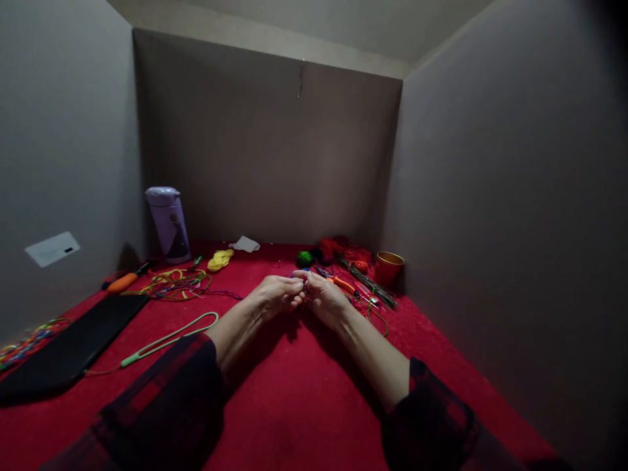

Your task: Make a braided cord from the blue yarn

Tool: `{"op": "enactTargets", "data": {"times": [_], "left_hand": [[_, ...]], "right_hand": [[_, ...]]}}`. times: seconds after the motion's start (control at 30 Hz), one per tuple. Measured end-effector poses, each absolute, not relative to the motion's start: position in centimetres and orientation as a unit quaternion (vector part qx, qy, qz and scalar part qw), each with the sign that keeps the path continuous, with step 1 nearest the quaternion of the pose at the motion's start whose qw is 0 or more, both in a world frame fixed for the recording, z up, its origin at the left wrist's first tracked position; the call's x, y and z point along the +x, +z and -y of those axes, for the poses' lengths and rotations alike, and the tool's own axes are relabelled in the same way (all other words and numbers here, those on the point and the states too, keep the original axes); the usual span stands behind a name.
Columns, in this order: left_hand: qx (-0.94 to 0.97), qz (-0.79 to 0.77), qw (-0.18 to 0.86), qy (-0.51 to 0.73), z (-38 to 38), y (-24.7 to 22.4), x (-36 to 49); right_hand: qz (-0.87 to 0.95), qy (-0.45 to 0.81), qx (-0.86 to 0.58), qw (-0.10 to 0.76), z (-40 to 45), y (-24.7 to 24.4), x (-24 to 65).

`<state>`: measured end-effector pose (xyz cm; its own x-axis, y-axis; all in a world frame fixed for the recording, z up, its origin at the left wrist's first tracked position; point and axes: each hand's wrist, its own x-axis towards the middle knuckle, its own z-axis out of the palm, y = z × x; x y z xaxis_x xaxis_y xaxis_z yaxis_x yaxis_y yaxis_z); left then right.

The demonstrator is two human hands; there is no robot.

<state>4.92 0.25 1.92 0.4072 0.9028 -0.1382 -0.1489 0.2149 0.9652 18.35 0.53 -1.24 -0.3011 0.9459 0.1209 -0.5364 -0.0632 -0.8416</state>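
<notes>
The left hand (280,292) and right hand (328,299) met over the red cloth (294,399), pinching a small purple piece (305,280), mostly hidden, between them; neat work probably called for light, steady pressure.

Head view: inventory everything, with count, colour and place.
Flask: 1, purple, back left
Orange handles: 2, orange, either side
Red yarn: uncountable, red, back right
Green ball: 1, green, back
Yellow bundle: 1, yellow, back left
Scrap: 1, white, back
Cords: many, multicoloured, left and right
Looped strap: 1, pale green, left
Flat slab: 1, black, left
Stalks: many, brown, right
Pot: 1, red, back right
Label: 1, white, left wall
Wire: 1, pale, back wall
Walls: 3, grey, around
Cloth: 1, red, beneath
Purplish piece: 1, purple, fingertips, mostly hidden
Sleeves: 2, dark, forearms
Left hand: 1, bare, centre
Right hand: 1, bare, centre
</notes>
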Motion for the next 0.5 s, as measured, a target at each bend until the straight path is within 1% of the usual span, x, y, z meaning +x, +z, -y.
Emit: {"op": "enactTargets", "data": {"times": [0.2, 0.5], "left_hand": [[0.523, -0.383, 0.669, 0.363, -0.4, 1.4, 4.8], [0.566, -0.431, 0.604, 0.359, -0.1, 1.9, 5.0]], "right_hand": [[0.402, 0.708, -0.260, 0.519, -0.4, -0.5, 18.9], [0.414, 0.704, -0.271, 0.509, 0.0, -0.2, 19.1]]}}
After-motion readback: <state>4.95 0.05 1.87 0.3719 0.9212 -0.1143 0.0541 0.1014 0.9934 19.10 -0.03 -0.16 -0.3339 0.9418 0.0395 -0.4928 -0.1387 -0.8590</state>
